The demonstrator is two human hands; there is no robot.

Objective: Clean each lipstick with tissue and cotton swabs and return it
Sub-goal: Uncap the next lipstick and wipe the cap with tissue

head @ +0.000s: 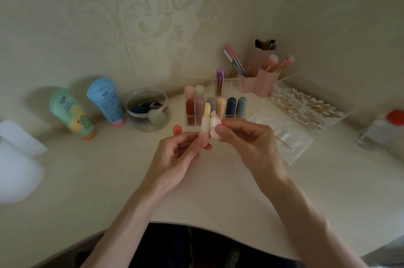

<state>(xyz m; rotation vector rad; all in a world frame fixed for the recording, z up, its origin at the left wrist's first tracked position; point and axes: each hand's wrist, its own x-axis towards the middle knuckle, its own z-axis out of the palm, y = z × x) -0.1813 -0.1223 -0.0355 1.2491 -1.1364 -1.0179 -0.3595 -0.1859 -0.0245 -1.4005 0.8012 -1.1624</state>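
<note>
Head view: left hand at 6 o'clock of the clear organiser, fingers curled round the base of an uncapped lipstick, which is held upright with its pale yellow bullet up, presumably so the sides are open to wiping. Right hand pinches a small tissue wad between thumb and fingertips. The wad carries pink stains and touches the 3 o'clock side of the lipstick body. Judged step: wiping the barrel, mid-clean, return not yet made. Orange-red cap stands on the bench at 10 o'clock of the left hand, close by, likely parked for recapping; whether it belongs to this lipstick I cannot tell. The organiser's front row is full of capped sticks and its back row has vacant cells toward 3 o'clock, so the return slot is uncertain. Open box of cotton swabs sits at 2 o'clock of the right hand within reach, with a flat tissue sheet and one loose swab between box and hand.
</note>
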